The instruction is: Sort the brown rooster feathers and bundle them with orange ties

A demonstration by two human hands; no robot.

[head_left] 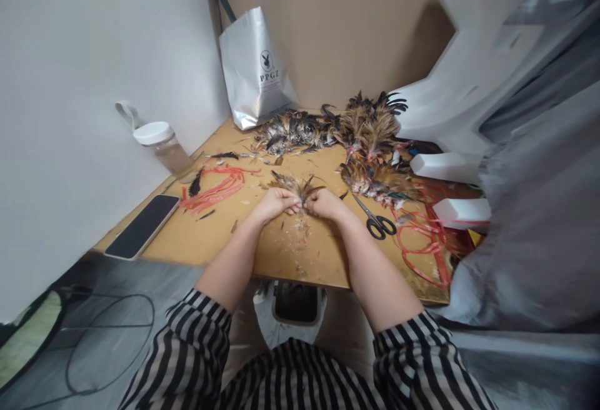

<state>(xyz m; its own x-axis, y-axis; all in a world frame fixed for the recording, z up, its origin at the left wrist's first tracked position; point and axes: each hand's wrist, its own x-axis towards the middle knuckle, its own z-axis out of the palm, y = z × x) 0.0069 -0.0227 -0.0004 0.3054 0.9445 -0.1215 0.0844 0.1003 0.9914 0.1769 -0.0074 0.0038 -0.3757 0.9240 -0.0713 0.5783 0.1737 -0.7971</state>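
Close together over the middle of the table [276, 260], both hands pinch a small bunch of brown feathers [295, 183]. My left hand [280, 204] has its fingers closed at the bunch's base. From the other side my right hand [324, 203] grips the same base, its fingertips partly hidden. Feather tips fan out behind the fingers. Black-handled scissors [377, 219] lie just right of my right hand. Bundled brown feathers [375, 179] rest beyond the scissors. Left of my left hand is a heap of red plastic strips [218, 188].
Loose dark feathers [295, 132] and a taller feather bundle [368, 119] lie at the back, by a silver bag [250, 72]. A lidded jar [164, 144] and a phone [143, 225] are at left. More red strips [424, 254] lie at right. A bin [296, 304] stands below the table.
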